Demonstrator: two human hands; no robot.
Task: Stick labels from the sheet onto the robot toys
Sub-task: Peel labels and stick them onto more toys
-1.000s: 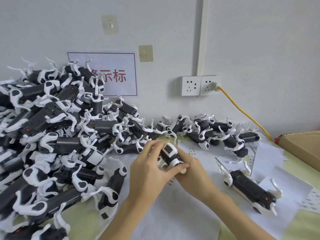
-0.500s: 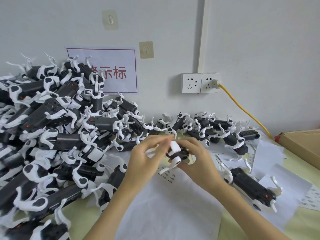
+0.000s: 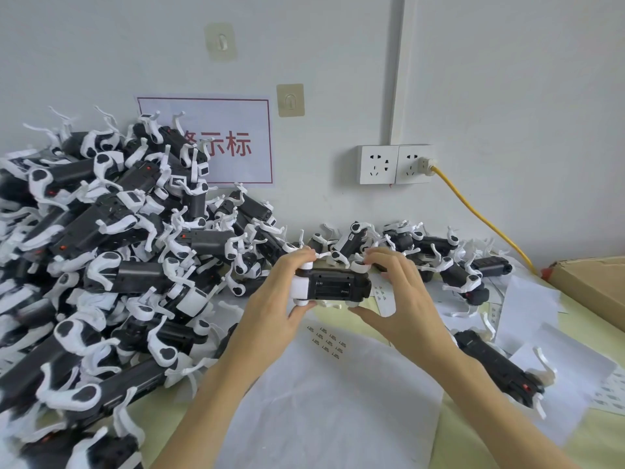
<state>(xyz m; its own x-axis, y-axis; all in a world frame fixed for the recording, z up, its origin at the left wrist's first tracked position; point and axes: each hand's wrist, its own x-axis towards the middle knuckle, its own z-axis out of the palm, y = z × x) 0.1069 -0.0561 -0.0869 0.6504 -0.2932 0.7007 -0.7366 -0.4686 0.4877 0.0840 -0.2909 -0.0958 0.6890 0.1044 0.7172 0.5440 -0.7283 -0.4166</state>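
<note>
Turning the robot toy (image 3: 333, 286) from end-on to flat, underside up, at the centre of the frame above the label sheet (image 3: 329, 343), the left hand (image 3: 270, 313) and right hand (image 3: 402, 299) each pinch an end, baring a face for labelling.

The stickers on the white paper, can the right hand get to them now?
Probably not yet: the right hand and left hand both hold a toy robot above the stickers. Nothing else covers them.
</note>
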